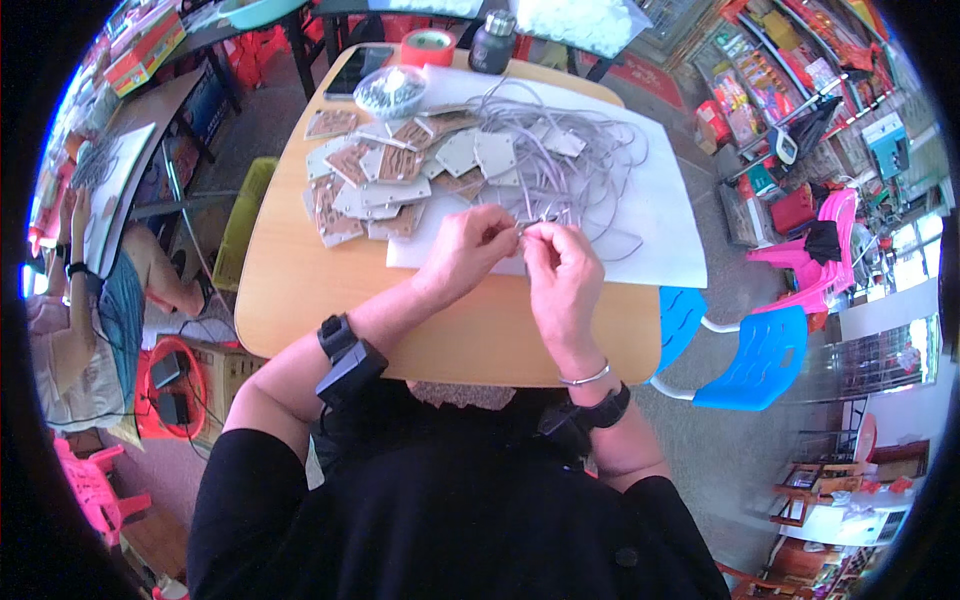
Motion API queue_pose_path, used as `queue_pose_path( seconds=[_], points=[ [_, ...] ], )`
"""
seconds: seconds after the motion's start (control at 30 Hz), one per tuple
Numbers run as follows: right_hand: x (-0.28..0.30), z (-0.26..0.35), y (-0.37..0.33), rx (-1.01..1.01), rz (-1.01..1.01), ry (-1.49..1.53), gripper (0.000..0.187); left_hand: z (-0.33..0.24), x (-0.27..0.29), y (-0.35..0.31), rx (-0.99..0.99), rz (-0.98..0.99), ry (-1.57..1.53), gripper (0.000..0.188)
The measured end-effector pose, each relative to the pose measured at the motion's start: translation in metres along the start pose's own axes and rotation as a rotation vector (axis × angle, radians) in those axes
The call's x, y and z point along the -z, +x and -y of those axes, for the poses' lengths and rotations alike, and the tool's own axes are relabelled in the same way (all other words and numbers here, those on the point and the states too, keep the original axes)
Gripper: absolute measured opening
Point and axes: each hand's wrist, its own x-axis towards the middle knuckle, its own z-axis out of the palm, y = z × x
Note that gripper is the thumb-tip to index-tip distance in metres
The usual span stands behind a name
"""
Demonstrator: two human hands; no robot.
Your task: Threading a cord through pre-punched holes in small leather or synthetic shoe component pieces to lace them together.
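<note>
Left hand: here's the left hand [468, 245], thumb and fingers drawn into a close pinch, tips at a small silvery piece [521, 228]; too tiny to tell just what it is.
Right hand: and the right hand [563, 268] meets it, curled nearly closed, thumb and forefinger on that same piece, the two sets of fingertips almost touching.
Small piece: right at the near edge of the cable heap, over the white sheet [655, 235]; it looks like a wire end, though the fingers hide most of it.
Grey cables [612, 165]: a loose tangle just beyond the right hand, loops sprawling across the sheet, metal-looking ends bunched close by the fingers.
Plates [365, 203]: pale and brown flat pieces, heaped beyond the left hand, some overlapping the sheet, others on bare table [285, 265].
Progress: judging by this, we're mid-job; one small piece is being handled, plenty of cable lies unsorted, and no finished stack stands out. Whether any plates are done, I can't tell.
Far edge: a clear bowl [357, 92] of small grey bits, a dark phone [350, 80], a red round thing [425, 60], a dark bottle [492, 48].
Beyond: blue chair [755, 360] off to the right; a co-worker's hand [76, 205] at another table, far left.
</note>
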Motion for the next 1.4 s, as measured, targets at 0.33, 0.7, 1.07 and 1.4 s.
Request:
queue_pose_path(
  seconds=[0.33,0.7,1.07,1.4],
  points=[
    [0.027,0.043,-0.002,-0.035,0.154,0.563,0.004,-0.007,-0.001,-0.001,0.025,-0.022,0.038,0.016],
    [0.065,0.039,-0.014,-0.040,0.527,0.844,0.008,0.000,0.004,0.008,0.150,0.074,-0.330,0.015],
    [0.042,0.023,0.046,-0.391,0.146,1.203,0.007,-0.016,-0.007,-0.004,0.243,0.391,-0.299,0.019],
    [0.034,-0.025,0.067,-0.112,-0.044,0.698,0.014,-0.019,0.005,0.000,0.363,0.550,-0.338,0.022]
  ],
)
